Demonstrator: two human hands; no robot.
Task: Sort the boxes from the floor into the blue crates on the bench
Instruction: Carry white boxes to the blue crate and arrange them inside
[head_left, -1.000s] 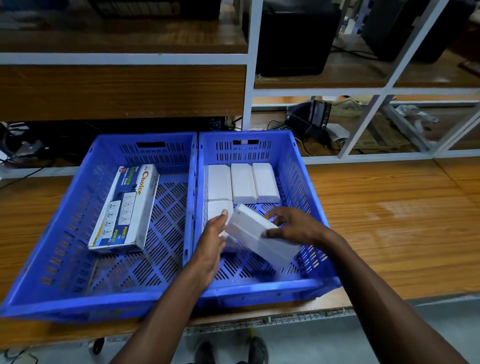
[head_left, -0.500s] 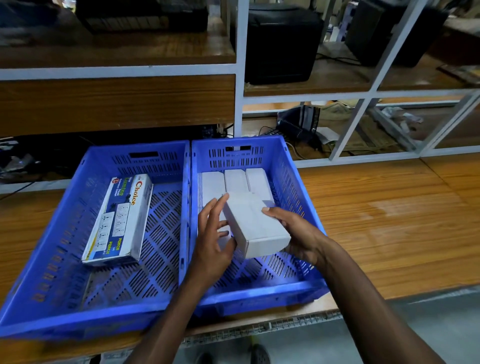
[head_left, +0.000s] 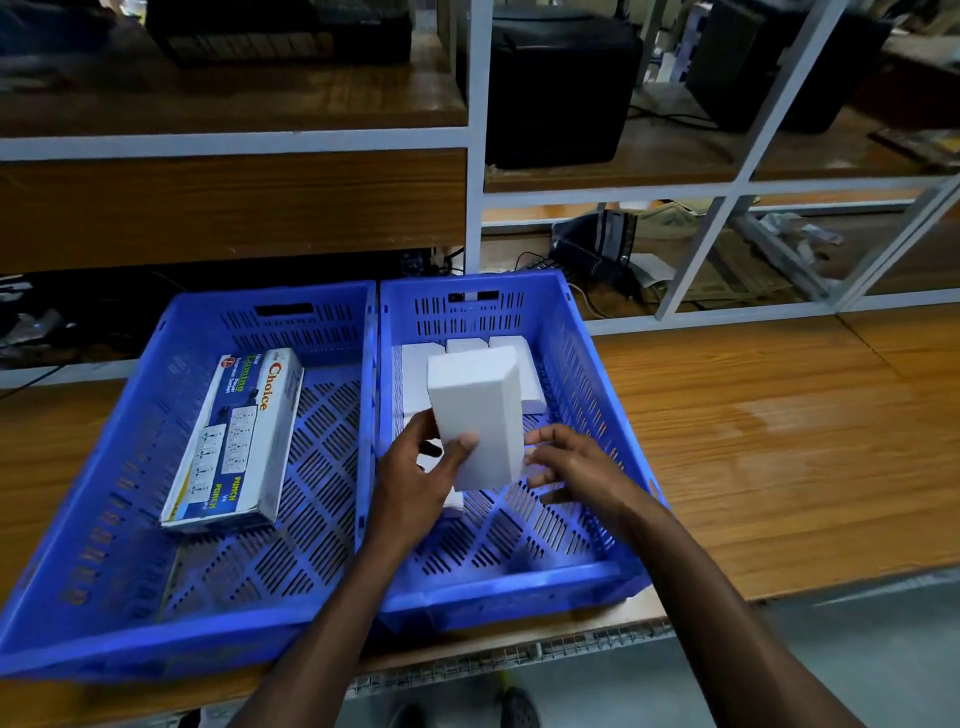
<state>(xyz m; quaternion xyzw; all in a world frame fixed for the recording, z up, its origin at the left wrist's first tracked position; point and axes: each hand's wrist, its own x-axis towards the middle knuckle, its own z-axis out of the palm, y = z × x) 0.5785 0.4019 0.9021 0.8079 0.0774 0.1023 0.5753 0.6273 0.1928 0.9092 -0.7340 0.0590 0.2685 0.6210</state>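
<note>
- Left hand: its fingers are wrapped round the lower left edge of a plain white box, with the thumb pressed on the box's front face; the box is held upright and slightly tilted above the floor of the right blue crate.
- Right hand: it is seen just beside the lower right edge of the same box, with fingers loosely extended; whether the fingertips touch the box cannot be told, as that part is blurred.
- Another white box is partly hidden under the left hand, lying on the floor of the right crate.
- A row of white boxes is laid flat against the far wall of the right crate, mostly hidden behind the held box.
- A printed box marked "Choice" is laid flat in the left blue crate, near its far left part.
- Both crates are set side by side, touching, on the wooden bench.
- A white-framed shelving unit is seen behind the bench, with dark equipment on its shelves.
</note>
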